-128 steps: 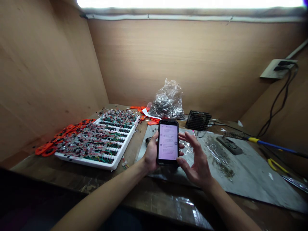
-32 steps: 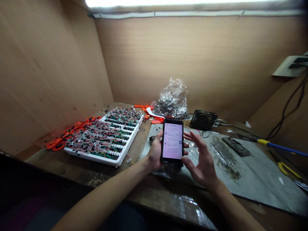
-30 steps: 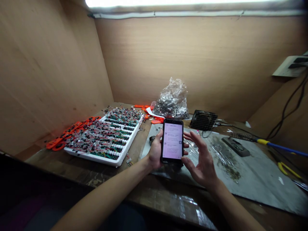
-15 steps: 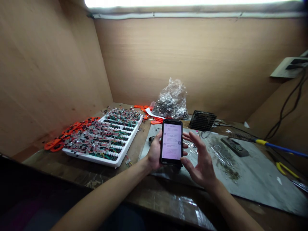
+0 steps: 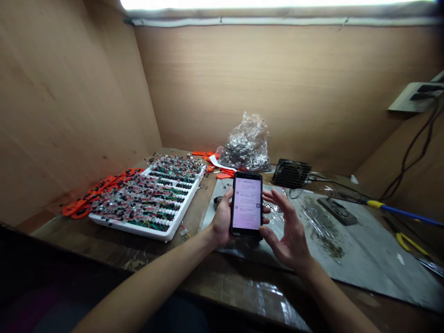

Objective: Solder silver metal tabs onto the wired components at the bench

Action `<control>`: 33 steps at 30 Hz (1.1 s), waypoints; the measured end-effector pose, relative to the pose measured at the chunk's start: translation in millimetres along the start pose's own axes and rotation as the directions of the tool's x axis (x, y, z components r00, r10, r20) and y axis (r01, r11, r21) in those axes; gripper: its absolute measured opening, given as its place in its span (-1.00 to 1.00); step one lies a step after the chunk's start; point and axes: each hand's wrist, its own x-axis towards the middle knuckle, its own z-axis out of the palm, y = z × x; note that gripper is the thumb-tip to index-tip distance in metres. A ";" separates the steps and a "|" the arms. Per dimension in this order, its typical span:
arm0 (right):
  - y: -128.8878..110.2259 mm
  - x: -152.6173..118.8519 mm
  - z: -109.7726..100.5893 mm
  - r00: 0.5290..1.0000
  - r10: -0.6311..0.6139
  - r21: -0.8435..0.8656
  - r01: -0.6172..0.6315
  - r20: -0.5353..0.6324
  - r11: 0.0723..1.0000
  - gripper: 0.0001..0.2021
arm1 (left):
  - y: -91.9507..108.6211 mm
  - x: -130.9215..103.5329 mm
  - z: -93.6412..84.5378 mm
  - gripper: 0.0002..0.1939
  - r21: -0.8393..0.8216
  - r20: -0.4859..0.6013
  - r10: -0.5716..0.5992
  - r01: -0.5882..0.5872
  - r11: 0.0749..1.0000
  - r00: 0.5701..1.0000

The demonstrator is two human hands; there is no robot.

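Observation:
A black smartphone stands tilted toward me, its lit screen showing lines of text too small to read. My left hand is closed around it from the left, with fingertips showing past its right edge. At the phone's right side is my right hand, fingers apart and slightly bent. Its thumb is by the lower right corner of the phone; whether it touches is unclear. Beneath the hands lies a grey mat with small shiny pieces and debris on it.
To the left, a white foam tray holds rows of small wired parts, with orange-handled tools beside it. Behind are a clear plastic bag of metal bits and a black fan. A blue-and-yellow soldering iron lies right, near yellow-handled pliers.
The view has shifted very slightly. Both hands and the phone keep nearly the same pose, and the text on the screen looks unchanged.

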 end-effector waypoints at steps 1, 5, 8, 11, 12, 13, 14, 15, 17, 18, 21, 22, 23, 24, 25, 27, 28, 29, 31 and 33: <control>0.0 0.3 0.1 1.000 0.002 0.002 -0.002 0.000 1.000 -0.21 | 0.0 0.1 -0.1 -0.18 -0.004 -0.001 0.001 -0.001 1.000 1.000; -0.2 1.6 0.4 1.000 0.000 -0.005 0.000 0.001 1.000 -0.21 | -0.2 -0.4 0.5 -0.18 -0.008 -0.005 0.002 -0.002 1.000 1.000; -0.4 1.6 0.2 1.000 0.001 -0.005 -0.001 0.006 1.000 -0.21 | -0.3 -1.0 1.4 -0.18 -0.001 -0.009 0.003 -0.003 1.000 1.000; -0.5 0.8 -0.3 1.000 0.000 -0.005 0.000 0.006 1.000 -0.20 | -0.1 -1.5 2.5 -0.17 0.011 -0.009 0.010 -0.010 1.000 1.000; -0.5 0.6 -0.4 1.000 0.002 -0.004 -0.002 0.006 1.000 -0.20 | 0.0 -1.6 2.9 -0.17 0.013 -0.010 0.012 -0.011 1.000 1.000; -0.4 0.5 -0.4 1.000 0.003 -0.004 -0.003 0.006 1.000 -0.20 | 0.2 -1.7 3.2 -0.17 0.013 -0.011 0.010 -0.010 1.000 1.000; -0.3 0.5 -0.4 1.000 0.004 -0.005 -0.004 0.005 1.000 -0.20 | 0.4 -1.8 3.5 -0.17 0.010 -0.012 0.008 -0.008 1.000 1.000; -0.2 0.6 -0.3 1.000 0.006 -0.006 -0.006 0.005 1.000 -0.20 | 0.6 -2.0 3.6 -0.18 0.006 -0.014 0.007 -0.007 1.000 1.000; -0.2 0.9 -0.1 1.000 0.003 -0.011 -0.003 0.004 1.000 -0.20 | 0.7 -2.2 3.4 -0.19 0.000 -0.014 0.006 -0.006 1.000 1.000; -0.3 1.0 -0.1 1.000 -0.001 -0.013 0.001 0.003 1.000 -0.20 | 0.7 -2.2 3.1 -0.19 -0.001 -0.013 0.006 -0.006 1.000 1.000; -1.0 1.4 0.1 1.000 -0.006 -0.014 0.006 0.002 1.000 -0.21 | 0.4 -2.0 2.0 -0.19 -0.007 -0.009 0.004 -0.004 1.000 1.000; -1.3 1.4 0.1 1.000 -0.005 -0.013 0.005 0.000 1.000 -0.21 | 0.3 -1.9 1.6 -0.19 -0.009 -0.009 0.001 -0.001 1.000 1.000; -1.5 1.3 0.1 1.000 -0.004 -0.012 0.004 0.000 1.000 -0.21 | 0.2 -1.7 1.4 -0.19 -0.011 -0.009 -0.001 0.001 1.000 1.000; -1.6 1.2 0.1 1.000 -0.004 -0.012 0.004 0.000 1.000 -0.21 | 0.2 -1.5 1.3 -0.20 -0.011 -0.009 -0.002 0.002 1.000 1.000; -1.7 1.2 0.1 1.000 -0.003 -0.012 0.003 -0.001 1.000 -0.21 | 0.2 -1.4 1.3 -0.20 -0.009 -0.009 -0.001 0.001 1.000 1.000; -1.7 1.1 0.2 1.000 -0.004 -0.010 0.004 -0.001 1.000 -0.20 | 0.2 -1.2 1.5 -0.19 -0.001 -0.009 0.002 -0.002 1.000 1.000; -1.6 1.2 0.3 1.000 -0.004 -0.009 0.004 -0.002 1.000 -0.20 | 0.2 -1.1 1.6 -0.18 0.002 -0.010 0.004 -0.004 1.000 1.000; -1.5 1.3 0.3 1.000 -0.002 -0.007 0.002 -0.003 1.000 -0.20 | 0.2 -1.2 1.7 -0.18 0.004 -0.012 0.006 -0.006 1.000 1.000; -1.3 1.5 0.4 1.000 -0.001 -0.001 0.001 -0.001 1.000 -0.19 | 0.1 -1.4 1.8 -0.18 0.005 -0.019 0.007 -0.007 1.000 1.000; -1.2 1.4 0.2 1.000 -0.001 0.006 0.001 -0.001 1.000 -0.19 | 0.1 -1.8 1.8 -0.19 0.004 -0.024 0.007 -0.007 1.000 1.000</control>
